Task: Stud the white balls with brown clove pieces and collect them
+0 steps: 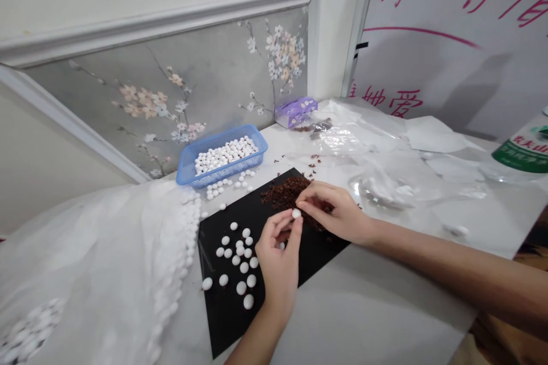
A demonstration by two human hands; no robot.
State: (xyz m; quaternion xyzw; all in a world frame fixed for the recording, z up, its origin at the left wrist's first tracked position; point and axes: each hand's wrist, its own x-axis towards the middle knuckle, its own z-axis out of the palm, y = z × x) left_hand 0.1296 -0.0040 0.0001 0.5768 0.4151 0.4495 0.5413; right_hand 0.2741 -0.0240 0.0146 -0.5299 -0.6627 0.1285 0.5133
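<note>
- The white counter [385, 308] fills the lower and right part of the frame; your forearms come in from the bottom edge and the right edge.
- A big white gauzy bag [85, 251] lies across the lower left, and clear plastic sheets [377, 148] lie crumpled at the upper right.
- The black mat [222, 308] lies at the centre, under both your hands.
- The blue basket [188, 162] stands above the mat towards the wall, partly filled with white seeds. More lie spilled just in front of it.
- Your right hand [338, 214] rests over the brown husk heap [286, 191] at the mat's upper corner. Its fingers are pinched together, their tips touching the top of the white seed [295, 213].
- Your left hand [278, 256] is just below, with its fingers clamped on that white seed, thumb and forefinger on either side. The seed sits at mid-frame, above the mat and beside the heap.
- A loose cluster of seeds [240, 256] lies on the mat just left of your left hand.
</note>
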